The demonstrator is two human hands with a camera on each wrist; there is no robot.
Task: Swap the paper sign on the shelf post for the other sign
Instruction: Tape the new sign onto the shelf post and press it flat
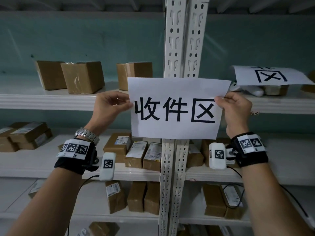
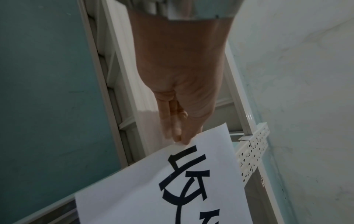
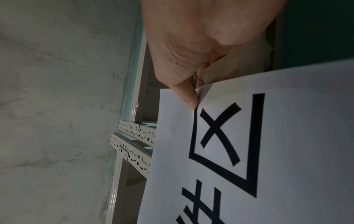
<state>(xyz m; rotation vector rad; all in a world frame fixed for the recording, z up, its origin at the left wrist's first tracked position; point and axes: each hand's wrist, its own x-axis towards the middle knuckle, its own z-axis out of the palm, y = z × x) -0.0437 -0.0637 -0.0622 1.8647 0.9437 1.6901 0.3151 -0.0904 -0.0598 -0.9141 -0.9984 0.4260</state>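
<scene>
- Progress, as I judge it: 1 sign (image 1: 177, 108) is held flat across the post (image 1: 185, 40) and a 2nd sheet (image 1: 271, 76) lies aside on the right shelf, so the swap looks about half done. Whether the held sign is coming off or going on I cannot tell, and no tape or clip shows.
- Left shelves (image 1: 42, 99): 3 brown boxes (image 1: 81, 76) stand at the far side of the upper level; flatter parcels (image 1: 29, 133) are stacked below.
- Left hand (image 1: 109, 108) pinches the sign's left edge between thumb and fingers.
- Centre: labelled parcels (image 1: 136, 150) crowd the level under the sign, with more on the next level down.
- Right hand (image 1: 237, 109) pinches the right edge, thumb on the printed face.
- Right shelf: the 2nd sheet is draped over a box (image 1: 276, 90) beside some white object I cannot identify.
</scene>
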